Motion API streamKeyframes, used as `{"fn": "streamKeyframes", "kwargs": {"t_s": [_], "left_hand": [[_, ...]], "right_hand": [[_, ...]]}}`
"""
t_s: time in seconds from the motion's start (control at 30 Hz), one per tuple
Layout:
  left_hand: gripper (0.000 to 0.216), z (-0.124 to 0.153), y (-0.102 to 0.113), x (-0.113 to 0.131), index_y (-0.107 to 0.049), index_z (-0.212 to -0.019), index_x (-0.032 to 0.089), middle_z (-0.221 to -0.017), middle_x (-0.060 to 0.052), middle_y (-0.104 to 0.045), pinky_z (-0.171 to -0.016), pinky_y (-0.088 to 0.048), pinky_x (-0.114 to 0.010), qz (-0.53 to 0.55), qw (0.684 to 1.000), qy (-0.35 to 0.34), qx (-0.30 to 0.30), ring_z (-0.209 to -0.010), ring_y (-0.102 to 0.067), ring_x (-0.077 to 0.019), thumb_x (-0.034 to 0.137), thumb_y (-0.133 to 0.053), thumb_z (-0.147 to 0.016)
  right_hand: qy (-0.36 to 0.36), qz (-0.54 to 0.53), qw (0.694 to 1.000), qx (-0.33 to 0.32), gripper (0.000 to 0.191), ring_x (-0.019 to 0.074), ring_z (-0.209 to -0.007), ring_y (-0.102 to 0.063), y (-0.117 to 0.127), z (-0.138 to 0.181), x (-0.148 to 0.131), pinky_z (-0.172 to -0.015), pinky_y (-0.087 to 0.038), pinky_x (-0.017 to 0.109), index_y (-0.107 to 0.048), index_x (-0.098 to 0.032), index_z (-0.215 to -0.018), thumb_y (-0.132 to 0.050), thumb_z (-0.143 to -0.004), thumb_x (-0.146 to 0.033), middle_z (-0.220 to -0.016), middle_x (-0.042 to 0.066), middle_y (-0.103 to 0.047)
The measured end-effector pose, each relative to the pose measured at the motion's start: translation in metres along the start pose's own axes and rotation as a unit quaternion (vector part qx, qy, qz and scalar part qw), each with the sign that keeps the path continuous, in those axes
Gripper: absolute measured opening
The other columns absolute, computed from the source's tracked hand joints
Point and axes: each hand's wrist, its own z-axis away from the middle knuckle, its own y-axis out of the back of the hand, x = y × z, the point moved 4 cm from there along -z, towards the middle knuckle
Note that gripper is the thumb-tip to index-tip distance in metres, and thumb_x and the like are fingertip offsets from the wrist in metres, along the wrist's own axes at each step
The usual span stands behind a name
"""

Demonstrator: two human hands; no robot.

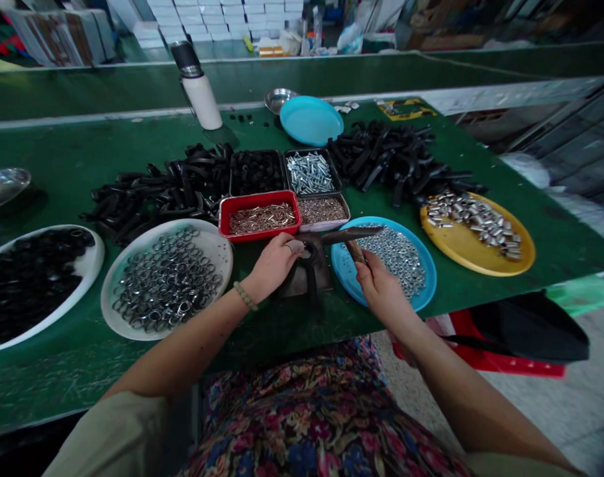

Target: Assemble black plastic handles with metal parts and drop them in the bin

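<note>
My right hand point(380, 286) is closed round the wooden handle of a hammer point(352, 234). The hammer's dark, long head is raised over the near edge of a blue tray point(428, 246) of small shiny metal pieces. My left hand point(278, 260), a beaded bracelet at its wrist, is closed with its fingertips on a black part point(311, 281) with a round end. That part lies on a dark metal block point(326, 262); my fingers cover some of it. Just beyond is a red tray point(224, 218) of thin copper-coloured pins.
White trays of metal rings point(167, 281) and black pieces point(31, 281) stand left. Black curved parts are heaped left point(157, 192) and right point(389, 156). Boxes of screws point(309, 172) and black bits point(257, 171) stand between. A yellow tray point(485, 262) holds metal sleeves; a white flask point(202, 101) stands behind.
</note>
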Motion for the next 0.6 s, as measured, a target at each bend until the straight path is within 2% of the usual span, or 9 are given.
{"fn": "streamKeyframes", "kwargs": {"t_s": [0.17, 0.43, 0.53, 0.6], "left_hand": [[0.028, 0.009, -0.015, -0.001, -0.065, -0.094, 0.015, -0.098, -0.007, -0.058, -0.087, -0.047, -0.034, -0.095, 0.995, -0.021, -0.038, -0.09, -0.056, -0.0199, 0.033, -0.043, -0.095], [0.025, 0.013, -0.013, 0.012, -0.061, -0.103, 0.018, -0.099, -0.006, -0.057, -0.079, -0.046, -0.029, -0.185, 0.979, -0.043, -0.078, -0.085, -0.055, -0.0174, 0.027, -0.039, -0.096], [0.026, 0.017, -0.011, 0.017, -0.061, -0.107, 0.018, -0.106, -0.009, -0.058, -0.084, -0.047, -0.033, -0.18, 0.975, -0.073, -0.107, -0.093, -0.055, -0.0207, 0.023, -0.038, -0.095], [0.027, 0.021, -0.009, 0.016, -0.06, -0.112, 0.018, -0.112, -0.011, -0.057, -0.091, -0.046, -0.037, -0.151, 0.979, -0.07, -0.115, -0.1, -0.054, -0.0229, 0.023, -0.04, -0.094]], "right_hand": [[0.021, 0.001, 1.0, -0.002, 0.043, 0.0253, -0.079, -0.068, -0.003, 0.001, -0.007, -0.071, -0.051, 0.035, -0.053, -0.018, -0.126, -0.034, -0.095, -0.041, -0.096, 0.011, -0.07], [0.026, -0.009, 1.0, -0.005, 0.045, 0.0255, -0.081, -0.068, -0.005, 0.004, -0.01, -0.074, -0.052, 0.037, -0.053, -0.014, -0.126, -0.034, -0.094, -0.04, -0.102, 0.015, -0.07], [0.03, -0.012, 0.999, -0.012, 0.043, 0.0257, -0.083, -0.069, -0.007, 0.004, -0.012, -0.076, -0.053, 0.038, -0.052, -0.015, -0.127, -0.035, -0.095, -0.039, -0.102, 0.014, -0.07], [0.04, -0.003, 0.999, -0.022, 0.042, 0.0268, -0.085, -0.069, -0.01, 0.004, -0.015, -0.079, -0.053, 0.041, -0.053, -0.016, -0.127, -0.035, -0.095, -0.036, -0.101, 0.014, -0.071]]}}
